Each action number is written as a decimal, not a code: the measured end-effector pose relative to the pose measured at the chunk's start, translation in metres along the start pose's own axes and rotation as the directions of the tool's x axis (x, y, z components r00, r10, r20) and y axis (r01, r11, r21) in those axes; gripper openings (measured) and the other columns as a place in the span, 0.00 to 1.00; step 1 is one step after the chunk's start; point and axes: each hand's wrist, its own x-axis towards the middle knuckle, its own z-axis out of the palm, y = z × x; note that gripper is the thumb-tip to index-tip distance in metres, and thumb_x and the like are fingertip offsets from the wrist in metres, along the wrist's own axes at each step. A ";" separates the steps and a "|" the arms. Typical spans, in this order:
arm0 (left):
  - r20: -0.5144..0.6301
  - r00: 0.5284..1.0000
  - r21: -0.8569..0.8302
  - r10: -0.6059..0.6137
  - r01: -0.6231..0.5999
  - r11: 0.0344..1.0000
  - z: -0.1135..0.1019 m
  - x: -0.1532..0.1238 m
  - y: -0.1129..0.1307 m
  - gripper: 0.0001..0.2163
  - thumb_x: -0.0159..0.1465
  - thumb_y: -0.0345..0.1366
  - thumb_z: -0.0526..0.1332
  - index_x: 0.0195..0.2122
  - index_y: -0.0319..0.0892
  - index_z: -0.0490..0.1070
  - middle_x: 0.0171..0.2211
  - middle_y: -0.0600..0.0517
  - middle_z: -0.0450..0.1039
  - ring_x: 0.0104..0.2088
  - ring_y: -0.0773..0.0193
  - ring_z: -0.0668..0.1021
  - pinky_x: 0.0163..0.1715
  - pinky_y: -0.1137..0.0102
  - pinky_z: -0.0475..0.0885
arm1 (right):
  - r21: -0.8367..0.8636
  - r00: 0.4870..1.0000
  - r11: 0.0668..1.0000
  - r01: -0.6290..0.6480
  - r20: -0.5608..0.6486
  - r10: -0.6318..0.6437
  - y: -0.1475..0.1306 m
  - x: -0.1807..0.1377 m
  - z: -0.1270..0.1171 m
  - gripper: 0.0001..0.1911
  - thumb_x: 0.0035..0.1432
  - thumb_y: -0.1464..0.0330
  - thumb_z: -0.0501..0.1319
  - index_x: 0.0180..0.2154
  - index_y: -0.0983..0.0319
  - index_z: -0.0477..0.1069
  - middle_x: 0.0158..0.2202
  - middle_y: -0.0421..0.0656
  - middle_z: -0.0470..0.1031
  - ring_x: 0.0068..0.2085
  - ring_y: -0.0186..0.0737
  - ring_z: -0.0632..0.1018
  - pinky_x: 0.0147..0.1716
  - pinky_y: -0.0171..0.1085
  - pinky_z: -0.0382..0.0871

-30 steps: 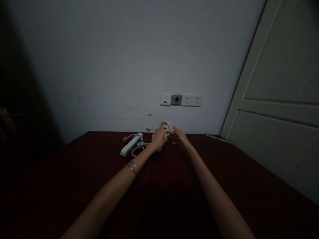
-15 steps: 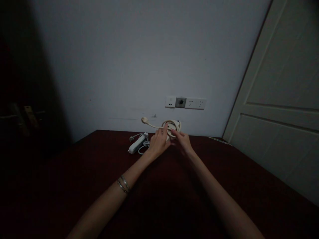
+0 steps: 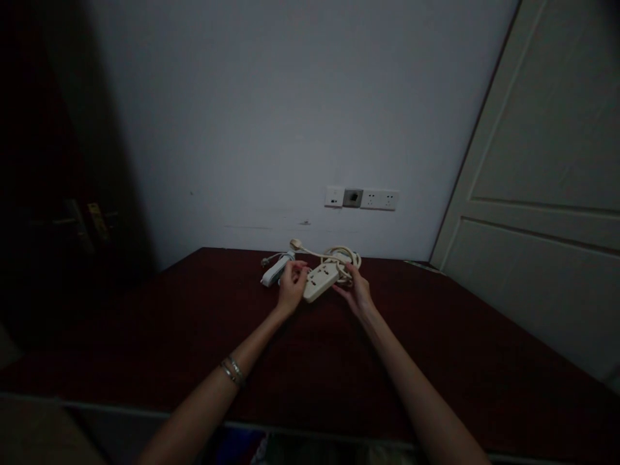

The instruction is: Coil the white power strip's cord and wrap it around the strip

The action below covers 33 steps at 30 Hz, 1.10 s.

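A cream power strip (image 3: 321,279) is held tilted above the table, its socket face turned up toward me. Its cream cord (image 3: 349,252) is looped in a coil at the far end, and the plug (image 3: 296,244) sticks out to the left. My right hand (image 3: 357,290) is closed around the coil and the strip's right side, thumb on top. At the strip's left edge, my left hand (image 3: 292,287) has its fingers curled together; what they pinch, if anything, is hidden. Just behind that hand lies a second, white power strip (image 3: 277,270), partly covered, with its own cord.
The dark red table (image 3: 203,323) runs back to a pale wall. Wall sockets (image 3: 380,199) and a grey wall plate (image 3: 352,197) sit above its rear edge. A white panelled door (image 3: 542,219) stands at right. A door handle (image 3: 98,219) shows at dark left.
The cream power strip has come toward me and turned so its sockets show. My left hand has shifted left off the coil to the strip's edge. The view has tilted down.
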 end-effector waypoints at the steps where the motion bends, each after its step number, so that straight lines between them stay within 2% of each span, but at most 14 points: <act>1: -0.070 0.996 -0.046 -0.062 0.059 0.997 -0.001 0.000 -0.002 0.11 0.60 0.43 0.55 0.34 0.39 0.64 0.35 0.48 0.70 0.36 0.63 0.75 0.36 0.69 0.70 | 0.001 1.000 1.000 -0.004 -0.001 0.004 0.001 -0.001 -0.001 0.15 0.42 0.62 0.67 0.33 0.63 0.72 0.26 0.40 0.75 0.28 0.37 0.75 0.28 0.41 0.77; 3: -0.119 0.974 -0.111 -0.192 0.179 0.978 -0.002 0.001 -0.004 0.13 0.57 0.46 0.57 0.29 0.40 0.64 0.30 0.51 0.70 0.33 0.64 0.75 0.33 0.71 0.70 | -0.006 1.000 1.000 -0.014 0.011 0.014 0.004 -0.004 -0.004 0.15 0.42 0.62 0.67 0.33 0.63 0.72 0.26 0.41 0.75 0.28 0.37 0.75 0.28 0.41 0.77; 6: -0.059 0.955 -0.145 -0.289 0.279 0.949 -0.001 0.004 -0.007 0.16 0.54 0.49 0.60 0.29 0.39 0.67 0.29 0.50 0.72 0.32 0.64 0.75 0.31 0.72 0.69 | -0.046 0.998 0.998 -0.031 0.045 0.033 0.008 -0.005 -0.006 0.15 0.43 0.62 0.66 0.33 0.63 0.72 0.27 0.42 0.75 0.28 0.36 0.75 0.29 0.40 0.76; 8: -0.007 0.942 -0.188 -0.336 0.328 0.926 0.000 0.005 -0.009 0.18 0.54 0.51 0.59 0.31 0.38 0.68 0.30 0.48 0.73 0.30 0.64 0.76 0.30 0.72 0.70 | -0.099 0.996 0.994 -0.044 0.068 0.051 0.012 -0.005 -0.007 0.15 0.43 0.61 0.66 0.33 0.63 0.72 0.27 0.42 0.75 0.29 0.36 0.75 0.30 0.39 0.76; 10: 0.032 0.907 -0.265 -0.421 0.414 0.871 0.000 0.005 -0.010 0.19 0.56 0.51 0.57 0.34 0.37 0.67 0.30 0.47 0.74 0.29 0.64 0.76 0.28 0.71 0.71 | -0.153 0.993 0.986 -0.059 0.091 0.073 0.017 -0.005 -0.007 0.15 0.44 0.61 0.66 0.33 0.63 0.72 0.27 0.41 0.75 0.29 0.36 0.75 0.31 0.39 0.77; 13: 0.020 0.854 -0.327 -0.519 0.496 0.804 -0.003 0.003 -0.013 0.18 0.61 0.48 0.53 0.40 0.37 0.66 0.30 0.47 0.74 0.27 0.64 0.77 0.26 0.71 0.72 | -0.208 0.986 0.974 -0.092 0.116 0.118 0.026 -0.005 -0.007 0.16 0.44 0.60 0.65 0.33 0.64 0.72 0.28 0.42 0.75 0.30 0.37 0.76 0.30 0.41 0.77; 18: -0.088 0.868 -0.237 -0.488 0.458 0.857 -0.008 0.002 -0.020 0.13 0.63 0.43 0.49 0.38 0.39 0.64 0.27 0.49 0.73 0.26 0.63 0.77 0.20 0.73 0.71 | -0.299 0.974 0.945 -0.134 0.138 0.181 0.037 -0.005 -0.009 0.17 0.45 0.59 0.65 0.34 0.65 0.73 0.30 0.45 0.76 0.31 0.39 0.77 0.30 0.42 0.76; 23: -0.142 0.895 -0.222 -0.422 0.387 0.895 -0.009 0.002 -0.023 0.12 0.64 0.42 0.47 0.35 0.40 0.63 0.28 0.48 0.73 0.29 0.60 0.78 0.20 0.72 0.72 | -0.374 0.964 0.914 -0.157 0.144 0.225 0.043 -0.008 -0.010 0.18 0.45 0.57 0.64 0.34 0.64 0.72 0.30 0.44 0.76 0.30 0.37 0.76 0.29 0.37 0.76; 25: -0.144 0.905 -0.222 -0.400 0.364 0.905 -0.009 0.001 -0.022 0.11 0.64 0.42 0.47 0.35 0.40 0.62 0.27 0.49 0.73 0.28 0.60 0.78 0.18 0.72 0.71 | -0.398 0.963 0.902 -0.164 0.134 0.234 0.045 -0.007 -0.010 0.18 0.45 0.57 0.63 0.33 0.64 0.72 0.29 0.43 0.75 0.30 0.37 0.76 0.28 0.36 0.75; 29: -0.088 0.923 -0.248 -0.374 0.343 0.906 -0.007 0.001 -0.016 0.12 0.64 0.45 0.47 0.36 0.41 0.59 0.23 0.52 0.72 0.18 0.64 0.75 0.13 0.74 0.68 | -0.455 0.965 0.874 -0.173 0.098 0.243 0.051 -0.002 -0.013 0.18 0.47 0.56 0.62 0.31 0.65 0.71 0.25 0.42 0.73 0.25 0.35 0.75 0.25 0.36 0.75; 33: -0.057 0.944 -0.251 -0.325 0.301 0.920 -0.005 -0.001 -0.010 0.14 0.63 0.48 0.48 0.35 0.42 0.58 0.22 0.54 0.71 0.14 0.66 0.73 0.11 0.75 0.64 | -0.488 0.954 0.853 -0.187 0.116 0.275 0.051 0.002 -0.016 0.20 0.47 0.55 0.62 0.34 0.66 0.72 0.27 0.44 0.74 0.27 0.37 0.76 0.25 0.37 0.76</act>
